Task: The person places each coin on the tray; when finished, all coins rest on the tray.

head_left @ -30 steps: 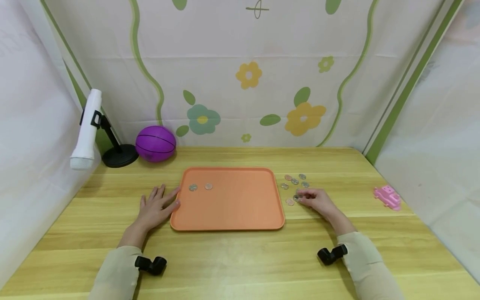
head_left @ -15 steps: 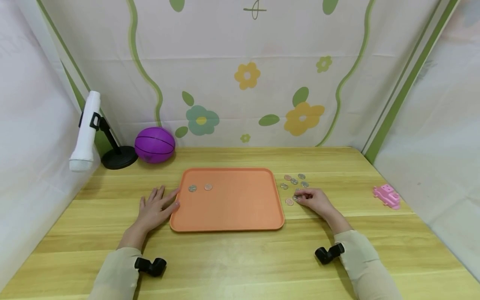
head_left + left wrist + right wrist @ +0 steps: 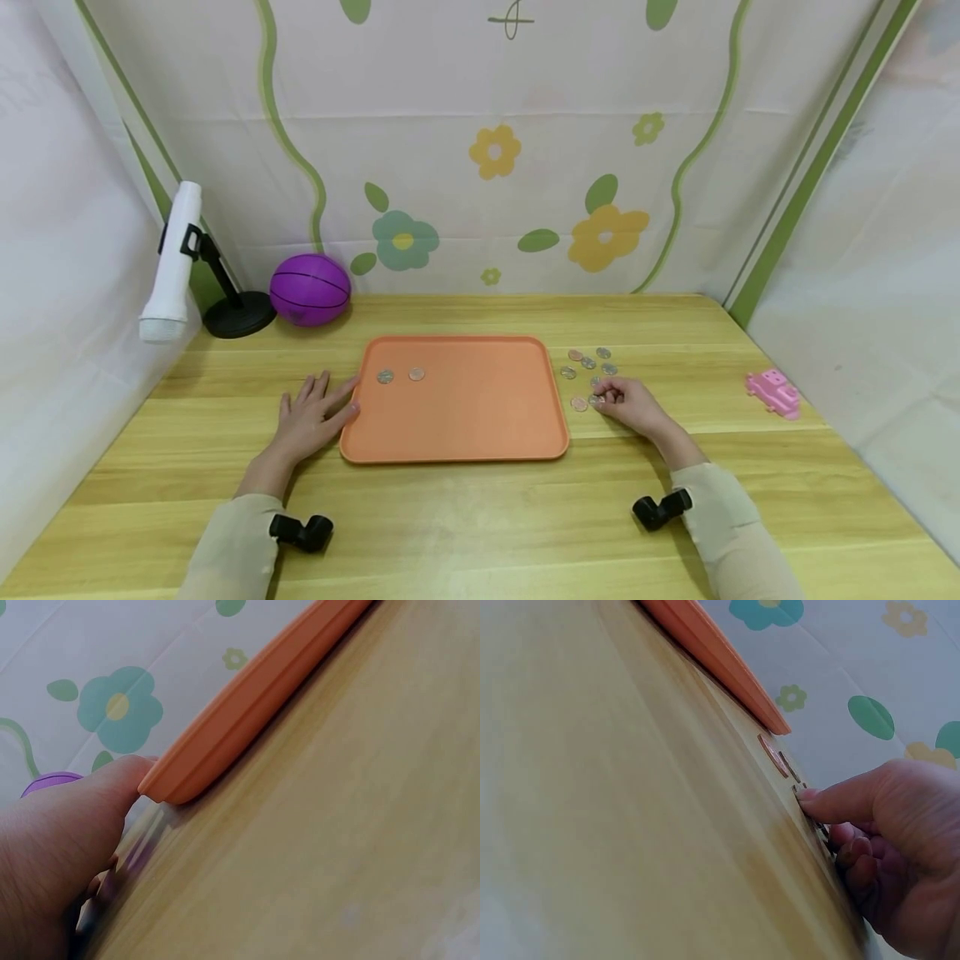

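Just right of the orange tray (image 3: 457, 421), your right hand (image 3: 634, 405) pinches a silver coin (image 3: 596, 401) between thumb and fingertips, the other fingers curled in (whether that coin is off the wooden table (image 3: 465, 517), I cannot tell). Between it and the tray's right edge lies a copper coin (image 3: 579, 404); six more coins (image 3: 588, 363), one copper and the rest silver, lie loose beside the tray's far right part.

At the tray's left edge, your left hand (image 3: 306, 422) is spread wide and grips nothing, its thumb and index finger touching the rim. Two coins (image 3: 385, 377) lie apart on the tray, toward its far left corner.

Beyond the tray's far left corner sit a purple ball with black lines (image 3: 310, 289) and, farther left, a white microphone (image 3: 172, 262) on a black stand (image 3: 239, 314). Well right of the tray lies a pink plastic toy (image 3: 774, 392).
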Demonstrator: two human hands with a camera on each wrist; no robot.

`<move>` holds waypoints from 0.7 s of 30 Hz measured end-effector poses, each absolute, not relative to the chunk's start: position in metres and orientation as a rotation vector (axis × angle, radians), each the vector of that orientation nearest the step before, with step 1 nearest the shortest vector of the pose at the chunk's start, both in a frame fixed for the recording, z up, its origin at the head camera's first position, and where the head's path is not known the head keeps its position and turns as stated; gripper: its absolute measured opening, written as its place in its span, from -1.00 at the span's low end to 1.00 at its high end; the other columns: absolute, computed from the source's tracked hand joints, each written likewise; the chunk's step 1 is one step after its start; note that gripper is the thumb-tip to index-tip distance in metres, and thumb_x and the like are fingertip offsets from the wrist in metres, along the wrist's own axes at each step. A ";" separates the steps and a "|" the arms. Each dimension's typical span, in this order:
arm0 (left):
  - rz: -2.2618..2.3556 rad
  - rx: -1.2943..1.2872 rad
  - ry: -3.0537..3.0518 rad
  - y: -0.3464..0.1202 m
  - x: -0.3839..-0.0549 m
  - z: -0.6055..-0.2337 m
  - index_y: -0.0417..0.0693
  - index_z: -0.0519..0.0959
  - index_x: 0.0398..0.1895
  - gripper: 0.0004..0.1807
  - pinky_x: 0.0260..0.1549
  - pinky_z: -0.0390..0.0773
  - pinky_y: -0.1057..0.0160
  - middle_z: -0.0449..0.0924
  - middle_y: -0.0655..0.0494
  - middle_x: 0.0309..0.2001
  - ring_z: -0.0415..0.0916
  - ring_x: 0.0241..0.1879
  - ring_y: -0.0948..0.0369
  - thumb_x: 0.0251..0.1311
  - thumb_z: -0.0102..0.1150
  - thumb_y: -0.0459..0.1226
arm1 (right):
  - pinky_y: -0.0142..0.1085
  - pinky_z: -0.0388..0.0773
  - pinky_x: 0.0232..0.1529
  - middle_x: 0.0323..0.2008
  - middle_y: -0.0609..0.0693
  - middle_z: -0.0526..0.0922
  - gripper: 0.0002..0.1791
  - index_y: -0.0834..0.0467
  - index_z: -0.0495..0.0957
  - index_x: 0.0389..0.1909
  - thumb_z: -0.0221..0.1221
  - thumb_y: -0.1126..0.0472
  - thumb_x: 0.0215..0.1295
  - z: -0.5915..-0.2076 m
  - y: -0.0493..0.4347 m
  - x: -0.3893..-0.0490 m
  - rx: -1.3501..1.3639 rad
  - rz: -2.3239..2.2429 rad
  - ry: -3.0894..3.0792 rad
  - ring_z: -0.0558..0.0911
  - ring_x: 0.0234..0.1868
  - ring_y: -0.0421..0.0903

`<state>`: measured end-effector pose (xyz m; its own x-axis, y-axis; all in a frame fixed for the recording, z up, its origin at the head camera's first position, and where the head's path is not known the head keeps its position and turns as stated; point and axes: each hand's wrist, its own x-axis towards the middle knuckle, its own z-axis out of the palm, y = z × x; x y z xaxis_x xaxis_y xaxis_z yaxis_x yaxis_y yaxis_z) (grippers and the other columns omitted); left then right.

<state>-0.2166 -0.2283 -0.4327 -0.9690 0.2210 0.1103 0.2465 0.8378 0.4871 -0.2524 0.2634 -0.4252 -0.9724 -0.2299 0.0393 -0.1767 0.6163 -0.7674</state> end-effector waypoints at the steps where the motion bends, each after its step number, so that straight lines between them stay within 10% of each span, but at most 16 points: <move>1: -0.797 -0.377 -2.962 -0.228 -0.217 -0.433 0.13 0.15 0.28 -0.38 -0.05 -0.46 -0.28 -0.19 -0.31 0.27 -0.36 0.22 -0.20 0.16 -0.17 0.11 | -0.43 0.28 -0.56 -0.54 0.01 0.39 -0.82 0.33 0.46 -0.33 0.18 0.36 0.03 -0.426 0.264 -0.252 -0.340 -1.308 2.777 0.32 -0.55 -0.17; 21: -0.791 -0.367 -2.960 -0.229 -0.217 -0.433 0.14 0.15 0.27 -0.38 -0.04 -0.47 -0.27 -0.19 -0.30 0.27 -0.36 0.22 -0.20 0.15 -0.18 0.12 | -0.37 0.33 -0.55 -0.50 0.05 0.44 -0.79 0.29 0.47 -0.29 0.19 0.40 0.00 -0.432 0.268 -0.244 -0.414 -1.398 2.792 0.37 -0.52 -0.11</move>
<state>-0.2173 -0.2288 -0.4334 -0.9702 0.2137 0.1143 0.2422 0.8405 0.4847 -0.2440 0.2677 -0.4318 -0.9654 -0.2296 0.1237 -0.2366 0.5714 -0.7858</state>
